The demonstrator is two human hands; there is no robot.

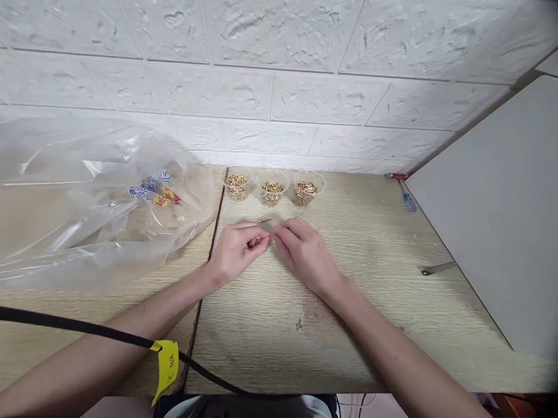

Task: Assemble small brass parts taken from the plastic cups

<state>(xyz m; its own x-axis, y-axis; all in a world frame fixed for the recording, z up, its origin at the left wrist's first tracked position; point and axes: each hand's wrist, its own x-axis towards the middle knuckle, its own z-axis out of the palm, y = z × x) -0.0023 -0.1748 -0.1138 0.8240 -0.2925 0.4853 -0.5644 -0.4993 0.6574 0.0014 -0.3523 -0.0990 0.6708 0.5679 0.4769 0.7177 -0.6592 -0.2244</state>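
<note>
While left hand (235, 249) and right hand (305, 251) are fingertip-pinching a brass-coloured pin (271, 235), slight slippage would be risking a drop.

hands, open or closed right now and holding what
Left hand: closed, pinching a tiny part.
Right hand: closed, apparently pinching the same tiny part's other end.
</note>
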